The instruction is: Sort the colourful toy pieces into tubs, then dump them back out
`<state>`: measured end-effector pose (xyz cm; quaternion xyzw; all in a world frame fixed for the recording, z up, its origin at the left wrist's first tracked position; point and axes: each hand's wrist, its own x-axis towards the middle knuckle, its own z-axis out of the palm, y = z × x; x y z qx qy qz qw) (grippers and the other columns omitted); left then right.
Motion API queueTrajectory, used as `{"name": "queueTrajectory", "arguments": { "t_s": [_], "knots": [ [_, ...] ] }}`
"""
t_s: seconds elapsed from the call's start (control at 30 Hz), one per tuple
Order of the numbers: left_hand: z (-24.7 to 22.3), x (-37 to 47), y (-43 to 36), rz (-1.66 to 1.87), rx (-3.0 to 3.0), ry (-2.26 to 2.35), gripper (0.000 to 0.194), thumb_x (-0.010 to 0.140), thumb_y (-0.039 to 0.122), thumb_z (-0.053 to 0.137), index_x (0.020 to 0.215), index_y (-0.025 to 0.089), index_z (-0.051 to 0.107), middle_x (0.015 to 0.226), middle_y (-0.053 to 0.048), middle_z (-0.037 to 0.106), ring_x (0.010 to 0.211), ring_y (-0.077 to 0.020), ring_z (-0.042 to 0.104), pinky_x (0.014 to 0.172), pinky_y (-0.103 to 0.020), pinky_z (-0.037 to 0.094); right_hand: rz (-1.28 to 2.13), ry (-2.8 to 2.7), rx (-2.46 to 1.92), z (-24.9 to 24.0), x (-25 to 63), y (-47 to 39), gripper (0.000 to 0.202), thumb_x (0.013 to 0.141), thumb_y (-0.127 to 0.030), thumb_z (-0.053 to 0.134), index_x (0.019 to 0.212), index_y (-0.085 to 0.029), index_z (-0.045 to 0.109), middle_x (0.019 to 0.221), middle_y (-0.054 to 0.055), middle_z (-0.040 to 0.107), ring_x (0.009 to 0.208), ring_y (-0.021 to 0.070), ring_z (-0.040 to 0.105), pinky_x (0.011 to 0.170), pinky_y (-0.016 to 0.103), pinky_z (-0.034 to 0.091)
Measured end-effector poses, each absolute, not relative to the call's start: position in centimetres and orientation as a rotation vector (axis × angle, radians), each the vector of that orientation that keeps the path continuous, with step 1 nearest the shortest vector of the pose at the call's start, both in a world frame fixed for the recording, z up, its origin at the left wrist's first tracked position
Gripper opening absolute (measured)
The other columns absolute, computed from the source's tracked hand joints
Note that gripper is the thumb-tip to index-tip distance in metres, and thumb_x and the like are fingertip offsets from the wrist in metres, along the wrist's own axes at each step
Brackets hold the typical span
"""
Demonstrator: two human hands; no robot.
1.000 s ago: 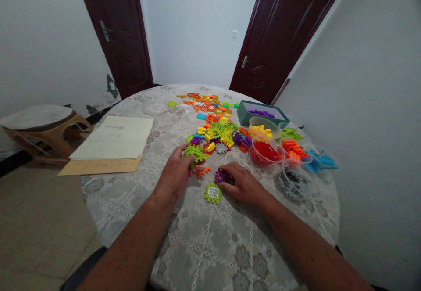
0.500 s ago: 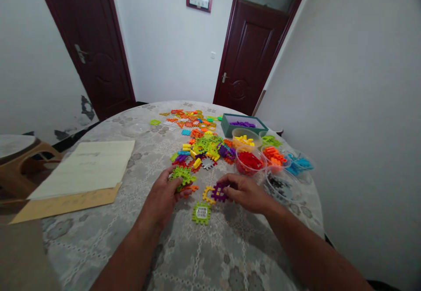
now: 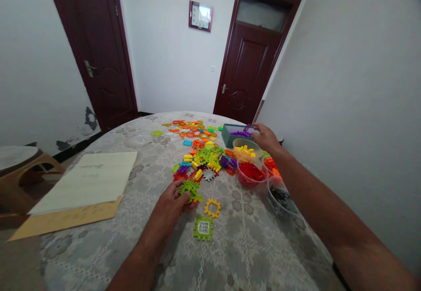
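My left hand (image 3: pixel 176 199) is closed on green notched building tiles (image 3: pixel 190 190), with a bit of orange showing beneath them. My right hand (image 3: pixel 265 136) reaches over the green box (image 3: pixel 229 138) and pinches a purple notched building tile (image 3: pixel 247 127) at its edge. Purple pieces (image 3: pixel 240 134) lie inside that box. On the tablecloth to the right of my left hand are a yellow square frame tile (image 3: pixel 212 208) and, nearer to me, a green tile with a white window (image 3: pixel 203 228).
A mixed heap of coloured pieces (image 3: pixel 207 159) lies mid-table, with orange ones (image 3: pixel 192 128) behind it. Clear tubs hold yellow (image 3: pixel 245 151), red (image 3: pixel 251 171), orange (image 3: pixel 271 166) and black (image 3: pixel 282 195) pieces. Paper sheets (image 3: pixel 88 177) lie at the left.
My right hand has lifted the purple tile away from the yellow frame tile and carried it forward and right to the green box. My left hand still holds the green tiles.
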<state>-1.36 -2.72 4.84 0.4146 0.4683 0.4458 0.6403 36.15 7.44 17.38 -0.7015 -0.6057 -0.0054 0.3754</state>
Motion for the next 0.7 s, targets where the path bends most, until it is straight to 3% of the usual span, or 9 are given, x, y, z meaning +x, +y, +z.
{"name": "queueTrajectory", "arguments": {
  "t_s": [0.13,0.3,0.43,0.53,0.7],
  "knots": [
    [5.0,-1.5,-3.2,0.992,1.047,0.996,0.042,0.083,0.032,0.077,0.121,0.019,0.065,0.111,-0.009,0.075,0.097,-0.0230,0.075,0.089,-0.041,0.065,0.280,-1.800,-1.648,14.3,30.8,2.7,0.028,0.095,-0.025,0.060,0.118,-0.019,0.075,0.119,0.010,0.076,0.100,0.0220,0.072,0.090,0.036,0.058],
    [6.2,-1.1,-4.4,0.931,1.204,0.886,0.042,0.086,0.039,0.075,0.123,0.019,0.067,0.122,-0.010,0.072,0.110,-0.0265,0.071,0.093,-0.042,0.063,1.014,-1.758,-1.405,8.8,22.1,-4.4,0.028,0.098,-0.038,0.063,0.120,-0.023,0.071,0.105,0.006,0.075,0.086,0.0188,0.071,0.066,0.028,0.056],
    [6.3,-1.2,-4.8,0.841,1.325,0.813,0.040,0.089,0.037,0.072,0.125,0.020,0.067,0.119,-0.008,0.073,0.105,-0.0253,0.072,0.092,-0.040,0.061,1.172,-1.600,-1.342,6.6,19.5,-6.9,0.022,0.092,-0.035,0.065,0.107,-0.020,0.073,0.086,0.000,0.070,0.070,0.0150,0.064,0.060,0.026,0.052],
    [6.3,-1.3,-4.8,0.804,1.407,0.780,0.040,0.092,0.037,0.069,0.130,0.022,0.065,0.122,-0.007,0.073,0.103,-0.0236,0.072,0.093,-0.038,0.060,1.294,-1.525,-1.279,6.4,19.8,-7.7,0.028,0.090,-0.036,0.067,0.113,-0.020,0.070,0.089,0.000,0.069,0.067,0.0136,0.060,0.059,0.026,0.050],
    [6.8,-0.6,-5.3,0.711,1.464,0.744,0.040,0.091,0.040,0.071,0.127,0.023,0.068,0.124,-0.007,0.074,0.107,-0.0247,0.073,0.092,-0.034,0.059,1.140,-1.621,-1.341,6.8,20.3,-9.2,0.019,0.083,-0.025,0.070,0.101,-0.021,0.066,0.080,-0.004,0.060,0.070,0.0126,0.054,0.060,0.023,0.041]
  ]
}}
